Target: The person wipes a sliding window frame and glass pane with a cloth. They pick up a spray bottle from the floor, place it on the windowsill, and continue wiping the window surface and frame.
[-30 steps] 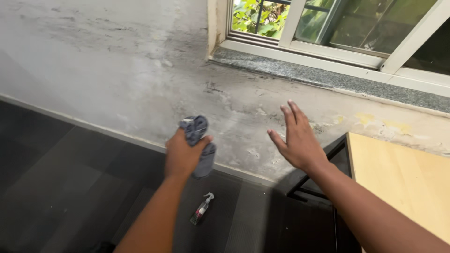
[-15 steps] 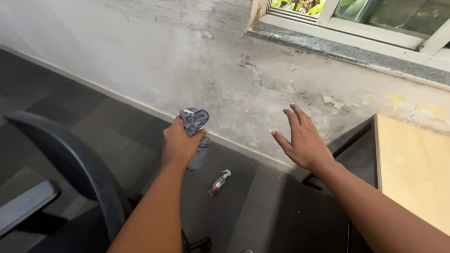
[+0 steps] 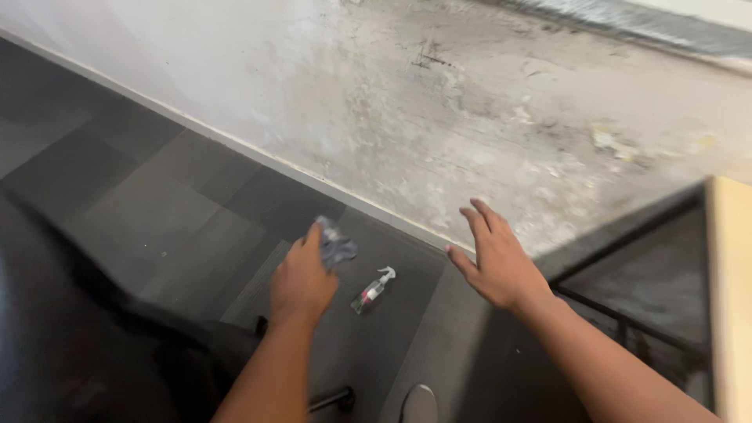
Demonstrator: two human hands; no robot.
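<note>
Left hand (image 3: 301, 283) grips crumpled grey cloth (image 3: 335, 247); right hand (image 3: 495, 262) open, empty. Small clear spray bottle (image 3: 373, 290) lies on dark floor between them: approach low, palm steady.

i have one view only, from the camera on the person's head, tilted steeply down and forward. it looks over both forearms at the dark floor (image 3: 157, 204) where it meets the stained wall (image 3: 439, 117), which runs diagonally across the top. the hands sit close below the lens; the floor lies farther off.
</note>
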